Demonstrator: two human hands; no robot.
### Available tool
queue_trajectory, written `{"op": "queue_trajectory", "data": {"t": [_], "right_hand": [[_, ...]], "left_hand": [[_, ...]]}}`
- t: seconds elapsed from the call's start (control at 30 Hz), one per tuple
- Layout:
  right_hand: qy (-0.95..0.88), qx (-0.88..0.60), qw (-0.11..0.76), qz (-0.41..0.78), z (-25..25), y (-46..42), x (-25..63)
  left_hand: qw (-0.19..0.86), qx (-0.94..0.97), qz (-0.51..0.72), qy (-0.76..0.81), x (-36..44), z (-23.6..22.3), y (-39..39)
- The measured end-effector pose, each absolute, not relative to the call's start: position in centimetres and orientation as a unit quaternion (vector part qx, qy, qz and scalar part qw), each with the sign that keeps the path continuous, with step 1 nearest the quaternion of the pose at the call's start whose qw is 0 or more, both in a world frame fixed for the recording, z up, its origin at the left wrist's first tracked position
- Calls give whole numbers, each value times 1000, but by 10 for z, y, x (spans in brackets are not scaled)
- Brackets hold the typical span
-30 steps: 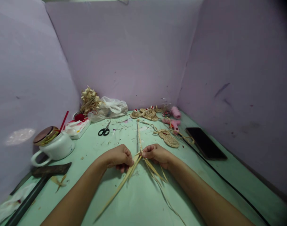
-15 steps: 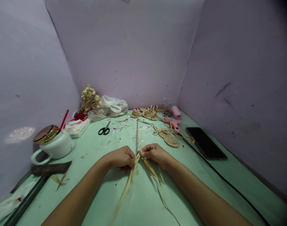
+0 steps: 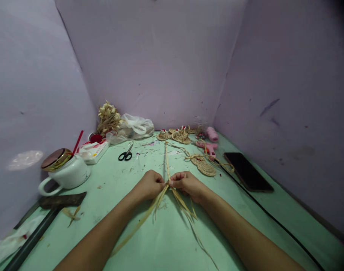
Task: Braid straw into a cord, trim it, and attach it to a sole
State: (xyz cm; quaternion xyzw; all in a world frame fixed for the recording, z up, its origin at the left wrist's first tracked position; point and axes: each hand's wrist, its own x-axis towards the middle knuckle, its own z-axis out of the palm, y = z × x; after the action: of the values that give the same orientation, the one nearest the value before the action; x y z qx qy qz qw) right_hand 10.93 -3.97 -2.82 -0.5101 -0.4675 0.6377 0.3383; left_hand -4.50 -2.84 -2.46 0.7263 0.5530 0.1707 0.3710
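Observation:
A thin straw-coloured braid [image 3: 168,165] runs from the far middle of the table toward me. At its near end my left hand [image 3: 152,184] and my right hand [image 3: 187,185] meet, fingertips almost touching. Each is closed in a pinch on raffia strands at the point where the braid splits. Loose raffia strands [image 3: 138,227] trail from the left fingers toward the lower left. Another bunch of strands [image 3: 182,203] hangs below the right fingers and spreads to the lower right. The exact crossing of the strands is partly hidden by the fingertips.
Black scissors [image 3: 125,155] lie left of the braid. A hammer [image 3: 59,201] and a white enamel mug [image 3: 69,173] stand further left. On the right are a woven straw piece [image 3: 203,165], a pink glue gun [image 3: 208,146] with black cord, and a phone [image 3: 247,171]. Small straw hats [image 3: 180,136] sit behind.
My left hand has moved up and right to the braid's near end. The left strands now swing further out to the left. My right hand stays nearly in place.

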Motion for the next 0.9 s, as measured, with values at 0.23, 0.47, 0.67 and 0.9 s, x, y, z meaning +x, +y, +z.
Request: {"op": "queue_trajectory", "data": {"t": [0.23, 0.47, 0.67, 0.9], "right_hand": [[-463, -507, 343, 640, -32, -38, 109], [-450, -511, 360, 638, -32, -38, 108], [-446, -512, 371, 634, -34, -38, 108], [-444, -500, 374, 643, -32, -39, 108]], "left_hand": [[290, 733, 220, 575, -37, -26, -33], [287, 704, 247, 601, -33, -28, -36], [498, 597, 224, 588, -32, -24, -32], [508, 579, 266, 580, -33, -22, -31]]}}
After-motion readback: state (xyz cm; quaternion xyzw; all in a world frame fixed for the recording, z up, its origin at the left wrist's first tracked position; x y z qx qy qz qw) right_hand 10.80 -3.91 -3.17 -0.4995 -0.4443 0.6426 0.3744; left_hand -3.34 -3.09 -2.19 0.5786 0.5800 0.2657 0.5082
